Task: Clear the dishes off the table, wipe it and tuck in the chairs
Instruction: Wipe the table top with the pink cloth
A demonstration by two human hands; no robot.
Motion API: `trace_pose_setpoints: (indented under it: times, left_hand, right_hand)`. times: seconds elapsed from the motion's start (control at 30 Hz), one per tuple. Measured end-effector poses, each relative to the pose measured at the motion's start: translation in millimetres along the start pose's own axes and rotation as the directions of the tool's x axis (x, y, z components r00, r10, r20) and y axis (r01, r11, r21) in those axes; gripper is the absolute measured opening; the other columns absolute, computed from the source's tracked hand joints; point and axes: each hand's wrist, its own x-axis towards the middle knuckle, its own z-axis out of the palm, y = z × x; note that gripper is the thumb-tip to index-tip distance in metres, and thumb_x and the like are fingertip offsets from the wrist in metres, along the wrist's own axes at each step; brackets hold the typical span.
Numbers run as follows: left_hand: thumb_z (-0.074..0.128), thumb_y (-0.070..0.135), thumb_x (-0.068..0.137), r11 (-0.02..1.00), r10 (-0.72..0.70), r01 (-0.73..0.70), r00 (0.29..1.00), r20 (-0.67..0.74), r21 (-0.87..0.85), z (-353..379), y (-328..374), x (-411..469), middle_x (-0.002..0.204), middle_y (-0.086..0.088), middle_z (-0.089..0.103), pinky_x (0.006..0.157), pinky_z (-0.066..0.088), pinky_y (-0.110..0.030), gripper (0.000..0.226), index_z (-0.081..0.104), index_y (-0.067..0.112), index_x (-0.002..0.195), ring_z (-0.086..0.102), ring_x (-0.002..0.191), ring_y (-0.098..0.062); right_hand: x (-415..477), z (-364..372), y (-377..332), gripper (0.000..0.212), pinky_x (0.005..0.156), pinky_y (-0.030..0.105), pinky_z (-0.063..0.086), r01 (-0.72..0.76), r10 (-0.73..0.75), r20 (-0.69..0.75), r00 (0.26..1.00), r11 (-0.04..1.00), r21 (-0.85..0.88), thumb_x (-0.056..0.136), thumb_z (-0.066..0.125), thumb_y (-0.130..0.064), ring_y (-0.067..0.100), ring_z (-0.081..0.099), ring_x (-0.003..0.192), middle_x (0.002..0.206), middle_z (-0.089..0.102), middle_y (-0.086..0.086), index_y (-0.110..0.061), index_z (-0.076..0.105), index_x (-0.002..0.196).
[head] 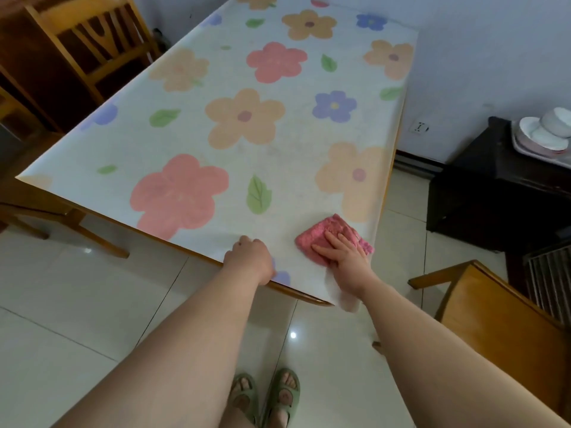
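Observation:
The table carries a white cloth printed with large flowers and no dishes stand on it. A folded pink rag lies near the table's near right corner. My right hand presses flat on the rag with straight fingers. My left hand rests on the near edge of the table, fingers curled under, holding nothing that I can see. White bowls and plates are stacked on a tray on the dark cabinet at the right.
A wooden chair stands pulled out at my right, close to the table corner. Another wooden chair sits at the table's far left side. A wall runs along the table's right side. Tiled floor lies under my feet.

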Motion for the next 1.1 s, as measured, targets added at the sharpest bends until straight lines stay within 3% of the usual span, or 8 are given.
trace_pose_setpoints:
  times: [0.17, 0.43, 0.57, 0.7, 0.93, 1.1]
  left_hand:
    - [0.059, 0.032, 0.088, 0.998, 0.009, -0.008, 1.000, -0.017, 0.056, -6, -10, 2, 0.135, -0.011, 0.038, 0.097, 0.040, -0.035, 0.053, 0.043, 0.008, 0.133, 0.044, 0.126, -0.026]
    - [0.058, 0.026, 0.089, 0.993, 0.043, -0.036, 0.998, -0.055, 0.116, -26, -10, 11, 0.137, -0.011, 0.037, 0.099, 0.038, -0.038, 0.052, 0.040, 0.009, 0.135, 0.041, 0.128, -0.028]
    - [0.057, 0.030, 0.090, 0.994, 0.041, -0.036, 0.998, -0.041, 0.099, -28, -2, 23, 0.138, -0.011, 0.037, 0.099, 0.038, -0.039, 0.054, 0.039, 0.009, 0.136, 0.040, 0.128, -0.029]
    - [0.056, 0.027, 0.089, 0.996, 0.016, -0.013, 0.999, -0.036, 0.083, -34, 13, 42, 0.139, -0.013, 0.035, 0.098, 0.039, -0.040, 0.053, 0.039, 0.010, 0.136, 0.039, 0.128, -0.031]
    - [0.063, 0.040, 0.086, 0.996, -0.088, 0.087, 0.996, -0.017, -0.013, -46, 67, 95, 0.156, -0.020, 0.010, 0.109, 0.034, -0.045, 0.079, 0.022, 0.013, 0.148, 0.023, 0.142, -0.036]
    - [0.055, 0.062, 0.085, 0.967, -0.256, 0.256, 0.966, 0.040, -0.014, -52, 107, 128, 0.152, -0.038, -0.002, 0.115, 0.017, -0.052, 0.104, -0.006, 0.014, 0.154, 0.011, 0.141, -0.053]
  right_hand:
    - [10, -1, -23, 0.056, 0.116, 0.049, 0.005, -0.144, 0.143, -0.018, 0.990, 0.989, -0.023, 0.093, 0.036, -0.018, 0.014, 0.003, 0.147, 0.160, 0.010, -0.011, -0.050, 0.035, 0.139]
    - [-24, 27, -56, 0.058, 0.116, 0.047, -0.006, -0.002, 0.003, 0.048, 0.999, 1.000, -0.012, 0.095, 0.042, -0.018, 0.013, -0.004, 0.148, 0.160, 0.002, -0.013, -0.052, 0.030, 0.141]
    - [-9, 17, -48, 0.071, 0.116, 0.046, -0.012, 0.028, -0.025, 0.082, 0.996, 0.999, -0.027, 0.090, 0.036, -0.008, 0.011, -0.009, 0.147, 0.160, -0.003, -0.015, -0.055, 0.024, 0.141]
    - [29, -2, -38, 0.069, 0.116, 0.045, -0.013, 0.056, -0.054, 0.074, 0.996, 0.998, -0.036, 0.091, 0.033, -0.008, 0.012, -0.009, 0.147, 0.160, -0.001, -0.015, -0.055, 0.025, 0.141]
    - [116, -56, 22, 0.068, 0.117, 0.046, -0.008, 0.155, -0.147, 0.090, 0.985, 0.984, -0.085, 0.090, 0.036, -0.011, 0.014, -0.004, 0.148, 0.160, 0.001, -0.015, -0.052, 0.025, 0.143]
    - [183, -118, 92, 0.064, 0.117, 0.050, -0.002, 0.054, -0.042, 0.090, 0.995, 0.989, -0.141, 0.093, 0.035, -0.014, 0.018, -0.001, 0.148, 0.161, 0.002, -0.011, -0.051, 0.022, 0.144]
